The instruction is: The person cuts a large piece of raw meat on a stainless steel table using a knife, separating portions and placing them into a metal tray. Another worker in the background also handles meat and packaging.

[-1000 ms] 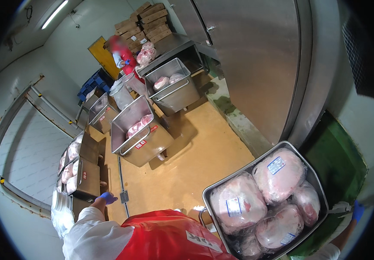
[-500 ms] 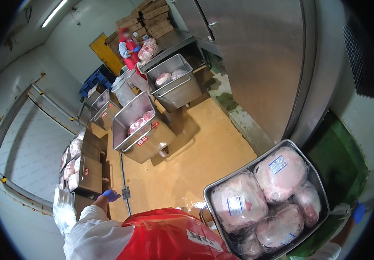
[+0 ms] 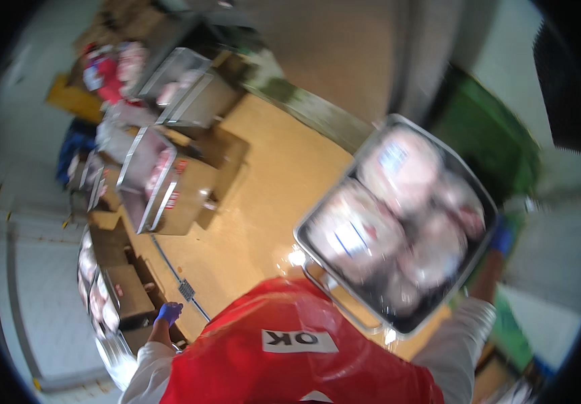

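A steel cart (image 3: 300, 232) full of plastic-wrapped pale meat pieces (image 3: 395, 172) with labels stands at my front right, beside my red apron (image 3: 250, 350). My right hand (image 3: 499, 239), blue-gloved, is at the cart's right edge; blur and the rim hide whether its fingers grip it. My left hand (image 3: 169, 313), also blue-gloved, is low at the left with loosely bent fingers apart and nothing visible in them, near another steel cart (image 3: 122, 293) of wrapped meat.
Steel carts (image 3: 189, 188) with meat stand along the left on the tan floor (image 3: 284, 141). A person in red (image 3: 105, 77) stands at the back by a blurred pink mass (image 3: 131, 67). A steel door (image 3: 331, 47), green flooring (image 3: 479, 135) and blue crates (image 3: 75, 138) surround these.
The view has swung and blurred; the back of the room appears further left. The front cart sits higher and more central in view, with my right hand and forearm now more visible beside it.
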`<state>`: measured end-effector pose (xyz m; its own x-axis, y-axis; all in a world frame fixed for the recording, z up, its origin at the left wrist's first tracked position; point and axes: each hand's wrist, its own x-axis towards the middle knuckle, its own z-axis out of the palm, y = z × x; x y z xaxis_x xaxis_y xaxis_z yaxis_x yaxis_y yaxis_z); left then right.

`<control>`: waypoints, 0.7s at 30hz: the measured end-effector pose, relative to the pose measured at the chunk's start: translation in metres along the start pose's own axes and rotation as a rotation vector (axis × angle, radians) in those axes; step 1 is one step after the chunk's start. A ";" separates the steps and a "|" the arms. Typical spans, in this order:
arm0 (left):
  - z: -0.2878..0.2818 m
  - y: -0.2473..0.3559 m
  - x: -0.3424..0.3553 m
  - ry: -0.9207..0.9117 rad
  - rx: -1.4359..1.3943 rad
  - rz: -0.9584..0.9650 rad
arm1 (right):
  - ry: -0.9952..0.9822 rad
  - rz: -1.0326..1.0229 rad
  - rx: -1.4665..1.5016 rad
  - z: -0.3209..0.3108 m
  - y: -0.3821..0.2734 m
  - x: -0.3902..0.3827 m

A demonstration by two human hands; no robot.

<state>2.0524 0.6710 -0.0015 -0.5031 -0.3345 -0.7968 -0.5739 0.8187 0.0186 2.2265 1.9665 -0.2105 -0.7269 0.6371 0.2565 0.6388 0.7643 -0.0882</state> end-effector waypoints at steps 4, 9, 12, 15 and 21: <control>0.029 0.019 -0.013 0.025 -0.192 -0.179 | -0.261 0.458 0.087 0.058 -0.193 -0.195; 0.012 0.012 -0.021 0.080 -0.109 -0.049 | -0.038 0.855 0.474 -0.021 -0.317 -0.289; 0.008 0.004 0.023 0.093 -0.180 0.093 | -0.070 0.795 0.432 -0.019 -0.328 -0.325; 0.004 -0.030 0.053 0.090 -0.294 0.251 | -0.450 0.633 0.288 -0.023 -0.330 -0.357; 0.033 -0.044 0.136 0.108 0.031 0.403 | -0.639 0.296 0.026 -0.023 -0.330 -0.439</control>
<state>2.0308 0.6052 -0.1307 -0.7495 -0.0301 -0.6613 -0.2981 0.9073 0.2965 2.3405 1.4329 -0.2718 -0.5342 0.7465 -0.3966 0.8323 0.5467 -0.0920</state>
